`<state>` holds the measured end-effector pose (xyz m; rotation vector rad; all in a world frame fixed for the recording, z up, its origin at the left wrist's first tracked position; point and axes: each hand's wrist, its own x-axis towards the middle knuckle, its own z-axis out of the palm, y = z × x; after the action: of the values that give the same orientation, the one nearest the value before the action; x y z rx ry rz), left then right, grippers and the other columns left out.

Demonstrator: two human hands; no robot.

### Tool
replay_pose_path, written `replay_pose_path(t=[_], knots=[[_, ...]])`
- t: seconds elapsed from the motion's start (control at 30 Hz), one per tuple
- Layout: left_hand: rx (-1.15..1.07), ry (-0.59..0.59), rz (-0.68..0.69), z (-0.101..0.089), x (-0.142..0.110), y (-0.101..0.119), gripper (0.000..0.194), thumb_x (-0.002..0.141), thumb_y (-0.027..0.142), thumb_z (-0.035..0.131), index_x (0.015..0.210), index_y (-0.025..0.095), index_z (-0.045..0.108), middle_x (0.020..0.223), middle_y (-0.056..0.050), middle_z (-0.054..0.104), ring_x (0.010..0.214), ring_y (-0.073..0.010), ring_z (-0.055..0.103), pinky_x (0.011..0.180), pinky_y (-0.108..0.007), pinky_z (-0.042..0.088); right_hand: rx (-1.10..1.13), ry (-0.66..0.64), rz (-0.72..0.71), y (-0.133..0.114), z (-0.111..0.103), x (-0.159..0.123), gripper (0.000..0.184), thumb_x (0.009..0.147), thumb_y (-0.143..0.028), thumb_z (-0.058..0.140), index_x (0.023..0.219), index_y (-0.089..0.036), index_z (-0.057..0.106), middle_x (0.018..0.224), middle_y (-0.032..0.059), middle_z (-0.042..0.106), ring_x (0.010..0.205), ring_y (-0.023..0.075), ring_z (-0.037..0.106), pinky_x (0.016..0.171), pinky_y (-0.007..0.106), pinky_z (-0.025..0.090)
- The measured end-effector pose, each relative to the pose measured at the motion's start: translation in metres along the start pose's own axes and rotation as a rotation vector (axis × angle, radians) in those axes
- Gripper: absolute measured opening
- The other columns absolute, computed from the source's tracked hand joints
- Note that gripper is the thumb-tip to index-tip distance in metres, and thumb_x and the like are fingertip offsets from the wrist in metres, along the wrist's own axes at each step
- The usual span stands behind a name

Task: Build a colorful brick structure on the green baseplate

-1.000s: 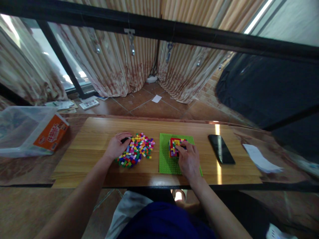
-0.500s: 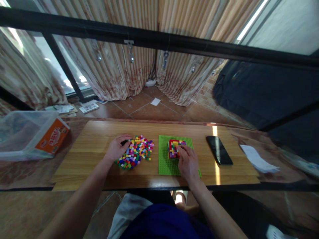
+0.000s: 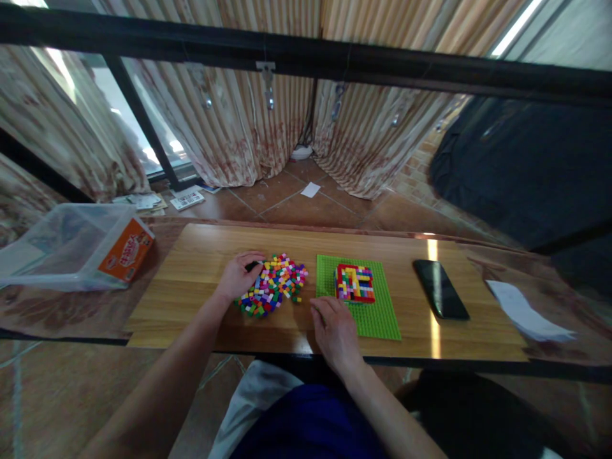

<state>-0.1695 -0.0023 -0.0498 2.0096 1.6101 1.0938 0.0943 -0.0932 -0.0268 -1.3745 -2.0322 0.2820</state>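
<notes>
Many small coloured building bricks (image 3: 275, 287) lie in a loose pile on the wooden table. My left hand (image 3: 238, 277) rests at the pile's left edge, fingers curved and thumb apart from them, with a dark gap between; no brick shows in it. A green studded baseplate (image 3: 375, 325) lies to the right. On it stands a low block built of bricks (image 3: 354, 284), red-edged with mixed colours inside and dark gaps on top. My right hand (image 3: 337, 331) hovers over the baseplate's front left part, fingers loosely bent, thumb slightly apart, nothing visible in them.
A black phone (image 3: 440, 290) lies right of the baseplate, and white papers (image 3: 528, 309) farther right. At the left stands a clear plastic bin (image 3: 86, 248) with an orange label. The wooden table's front edge (image 3: 296, 350) runs close to my body.
My right hand has come off the brick block and moved left and toward me, uncovering the block's top. My left hand stays beside the pile. The whole view has shifted slightly.
</notes>
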Motion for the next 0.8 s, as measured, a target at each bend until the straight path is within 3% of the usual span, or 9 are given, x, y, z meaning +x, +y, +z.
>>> replay_pose_path(t=[0.23, 0.47, 0.8], knots=[[0.012, -0.012, -0.008, -0.001, 0.000, 0.001, 0.022, 0.081, 0.031, 0.055, 0.092, 0.019, 0.071, 0.106, -0.008, 0.070, 0.102, -0.0216, 0.064, 0.098, -0.041, 0.049, -0.088, -0.148, -0.008, -0.008, 0.021, 0.021, 0.018, 0.089, -0.016, 0.052, 0.099, -0.018, 0.067, 0.096, 0.0076, 0.065, 0.092, 0.0211, 0.055, 0.083, 0.033, 0.044], [0.011, -0.003, -0.002, 0.000, 0.000, -0.001, 0.022, 0.081, 0.032, 0.055, 0.092, 0.020, 0.071, 0.106, -0.007, 0.070, 0.102, -0.0221, 0.064, 0.098, -0.041, 0.049, -0.222, -0.235, -0.054, -0.012, 0.028, 0.026, 0.013, 0.090, -0.019, 0.053, 0.092, -0.021, 0.066, 0.093, 0.0069, 0.063, 0.091, 0.0224, 0.052, 0.079, 0.035, 0.040], [0.012, 0.000, 0.008, 0.000, 0.001, -0.003, 0.023, 0.081, 0.034, 0.055, 0.093, 0.020, 0.071, 0.106, -0.007, 0.071, 0.102, -0.0223, 0.064, 0.098, -0.041, 0.049, -0.203, -0.222, -0.055, -0.011, 0.034, 0.027, 0.022, 0.084, -0.005, 0.050, 0.091, -0.019, 0.065, 0.089, 0.0077, 0.061, 0.089, 0.0224, 0.051, 0.079, 0.033, 0.041]])
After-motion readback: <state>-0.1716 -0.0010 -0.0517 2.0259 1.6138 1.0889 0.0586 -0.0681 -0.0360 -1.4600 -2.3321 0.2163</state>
